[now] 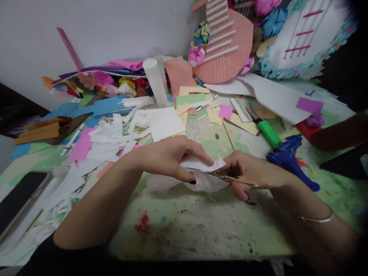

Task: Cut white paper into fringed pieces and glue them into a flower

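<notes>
My left hand [175, 155] grips a piece of thin white paper [209, 181] over the near middle of the table, its thumb on the near side and fingers behind. Gold-coloured scissors [227, 177] are in my right hand [244, 172], which is closed round their handles. The blades point left and lie between layers of the white paper; their tips are hidden by it. Part of the paper hangs below my left thumb, close above the table.
A blue glue gun [290, 157] and a green-handled knife [267, 130] lie right of my hands. White paper scraps [106, 142] and a phone [23, 199] are on the left. A white roll [155, 82] stands behind; paper-decorated instrument models [227, 50] lean at the back.
</notes>
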`<action>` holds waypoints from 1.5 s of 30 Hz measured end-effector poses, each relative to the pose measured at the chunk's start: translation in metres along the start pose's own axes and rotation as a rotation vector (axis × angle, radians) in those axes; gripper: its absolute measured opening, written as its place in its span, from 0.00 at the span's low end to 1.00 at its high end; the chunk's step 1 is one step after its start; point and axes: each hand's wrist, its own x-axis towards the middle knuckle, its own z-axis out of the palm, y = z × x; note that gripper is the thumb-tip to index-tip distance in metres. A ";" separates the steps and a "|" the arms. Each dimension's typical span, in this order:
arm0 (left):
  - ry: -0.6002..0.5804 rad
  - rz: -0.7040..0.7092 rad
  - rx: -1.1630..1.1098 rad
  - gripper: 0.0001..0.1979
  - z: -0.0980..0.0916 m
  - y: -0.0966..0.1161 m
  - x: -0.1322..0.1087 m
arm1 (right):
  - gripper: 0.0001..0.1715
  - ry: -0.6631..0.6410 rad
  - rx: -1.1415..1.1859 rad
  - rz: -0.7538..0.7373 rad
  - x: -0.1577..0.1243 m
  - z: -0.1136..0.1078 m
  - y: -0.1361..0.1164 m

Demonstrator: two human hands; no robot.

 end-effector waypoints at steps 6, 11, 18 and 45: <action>-0.020 -0.027 -0.073 0.24 -0.001 0.000 0.000 | 0.16 0.029 0.001 0.035 -0.001 -0.001 0.004; -0.034 -0.046 -0.120 0.23 -0.001 0.001 0.001 | 0.16 0.043 -0.033 0.043 -0.002 -0.001 0.002; -0.043 -0.054 -0.118 0.24 -0.001 0.001 0.000 | 0.19 0.058 -0.057 0.027 -0.001 -0.002 0.007; -0.010 0.008 -0.010 0.24 -0.001 -0.001 0.000 | 0.14 0.061 -0.060 0.059 -0.001 -0.002 0.007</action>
